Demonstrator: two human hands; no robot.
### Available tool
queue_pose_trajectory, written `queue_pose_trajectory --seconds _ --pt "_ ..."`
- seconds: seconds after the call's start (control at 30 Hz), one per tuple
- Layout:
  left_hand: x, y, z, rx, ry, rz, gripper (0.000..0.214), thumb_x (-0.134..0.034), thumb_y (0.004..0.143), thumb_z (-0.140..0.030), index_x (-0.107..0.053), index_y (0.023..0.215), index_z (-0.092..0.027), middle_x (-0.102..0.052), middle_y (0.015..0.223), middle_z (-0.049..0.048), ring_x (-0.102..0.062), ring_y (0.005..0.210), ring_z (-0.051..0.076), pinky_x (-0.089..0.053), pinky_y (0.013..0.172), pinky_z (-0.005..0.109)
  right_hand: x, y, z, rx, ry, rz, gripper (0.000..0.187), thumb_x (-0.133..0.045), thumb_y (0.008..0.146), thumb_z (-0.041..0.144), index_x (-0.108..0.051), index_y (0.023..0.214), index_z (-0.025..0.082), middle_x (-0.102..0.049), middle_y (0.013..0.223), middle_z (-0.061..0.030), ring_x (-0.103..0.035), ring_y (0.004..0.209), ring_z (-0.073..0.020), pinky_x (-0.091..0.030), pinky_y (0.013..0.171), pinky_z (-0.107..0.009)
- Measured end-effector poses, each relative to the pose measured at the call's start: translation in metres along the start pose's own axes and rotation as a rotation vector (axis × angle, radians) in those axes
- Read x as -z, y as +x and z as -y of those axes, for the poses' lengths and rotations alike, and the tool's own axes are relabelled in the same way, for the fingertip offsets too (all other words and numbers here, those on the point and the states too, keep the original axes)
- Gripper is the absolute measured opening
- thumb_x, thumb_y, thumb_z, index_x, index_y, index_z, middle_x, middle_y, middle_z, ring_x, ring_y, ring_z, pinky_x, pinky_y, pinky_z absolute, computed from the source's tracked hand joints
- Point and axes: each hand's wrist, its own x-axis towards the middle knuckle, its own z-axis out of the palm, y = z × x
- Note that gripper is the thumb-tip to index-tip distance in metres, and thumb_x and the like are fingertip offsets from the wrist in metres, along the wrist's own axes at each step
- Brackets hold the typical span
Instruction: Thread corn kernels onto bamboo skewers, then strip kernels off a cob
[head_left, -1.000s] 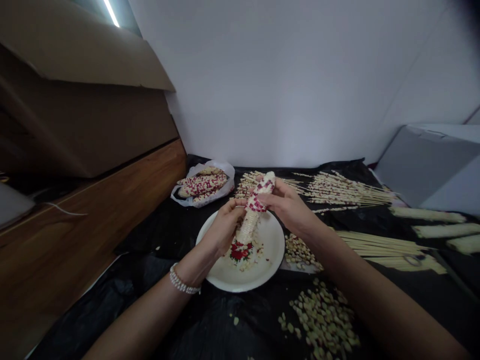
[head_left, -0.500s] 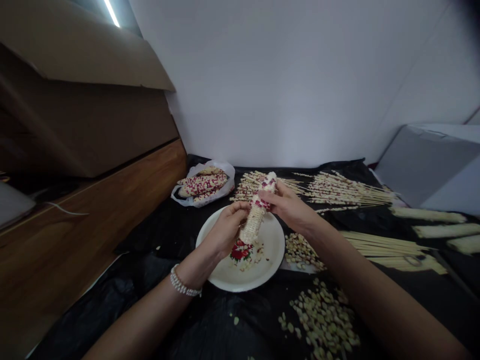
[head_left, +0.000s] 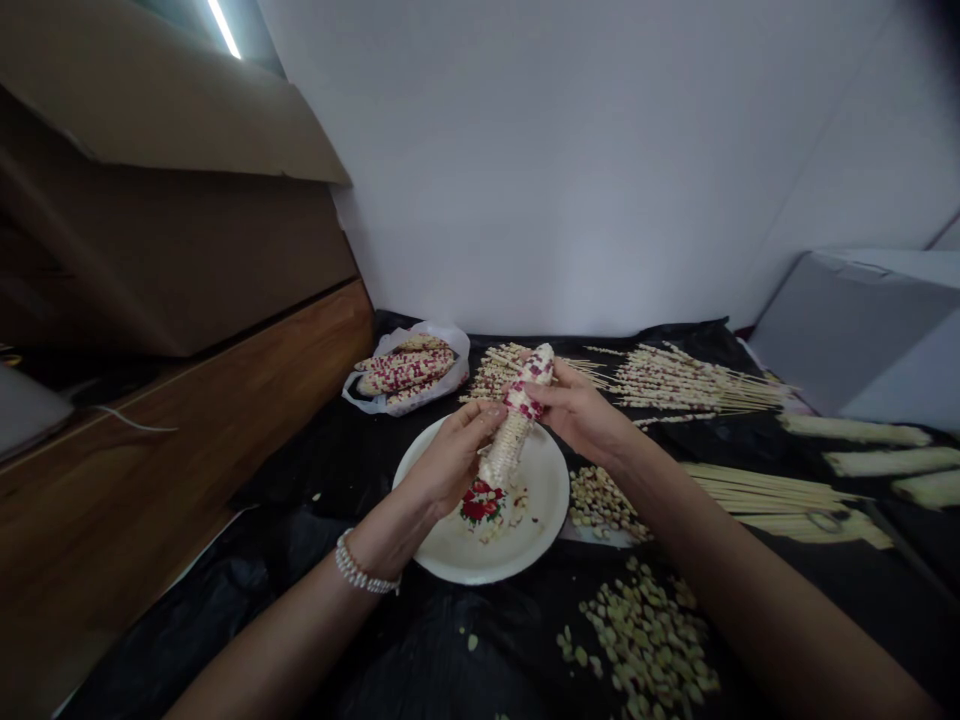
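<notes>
A corn cob [head_left: 508, 440] with red and white kernels on its upper part slants over a white plate [head_left: 427, 545]. Its lower part is stripped of kernels. My right hand [head_left: 574, 405] is closed around the upper part, thumb across the front. On the other side, my left hand [head_left: 461, 450] touches the cob, its thumb and fingers bent against the edge of the remaining kernels. Whether loose kernels sit in those fingers is hidden. A few kernels and bits lie on the plate, beside its red flower print.
A plastic bag [head_left: 457, 370] of corn ears stands behind the plate. Kernel-covered sticks [head_left: 675, 378], bare sticks [head_left: 772, 490] and stripped cobs [head_left: 855, 430] lie to the right. Loose kernels [head_left: 604, 500] and pale seeds [head_left: 649, 635] are nearer. A cardboard box [head_left: 225, 240] stands left.
My left thumb and fingers have shifted slightly up along the cob. The cob has turned a little in my right hand and shows more red kernels.
</notes>
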Motion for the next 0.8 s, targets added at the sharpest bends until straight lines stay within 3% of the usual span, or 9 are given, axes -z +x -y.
queue_pose_trajectory --seconds 0.23,0.53,0.8 --pt "-0.004 -0.001 0.0 0.025 0.005 -0.049 0.006 -0.066 0.076 -0.021 -0.061 0.08 -0.019 -0.058 0.073 -0.0025 -0.053 0.064 0.01 -0.041 0.061 0.025 -0.002 0.0 -0.003 0.018 0.0 0.003 0.036 -0.071 0.069 0.021 -0.056 0.102 0.024 -0.063 0.094 -0.0032 -0.06 0.092 -0.0216 -0.046 0.089 -0.039" --pt "-0.005 -0.005 -0.009 0.129 -0.054 -0.011 0.017 -0.058 0.064 -0.015 -0.06 0.081 -0.018 -0.059 0.073 -0.001 -0.052 0.062 0.013 -0.041 0.058 0.027 -0.004 -0.002 -0.002 0.049 -0.06 0.024 0.043 -0.075 0.068 0.026 -0.056 0.108 0.025 -0.063 0.099 -0.0028 -0.058 0.093 -0.0221 -0.048 0.081 -0.037" --pt "-0.002 -0.001 0.002 -0.067 0.187 -0.092 0.006 -0.058 0.072 -0.019 -0.057 0.078 -0.018 -0.054 0.069 -0.0029 -0.047 0.058 0.01 -0.036 0.053 0.023 -0.005 -0.002 -0.006 0.042 -0.086 0.028 0.036 -0.074 0.07 0.027 -0.055 0.101 0.026 -0.062 0.097 -0.0023 -0.059 0.09 -0.0208 -0.048 0.082 -0.038"
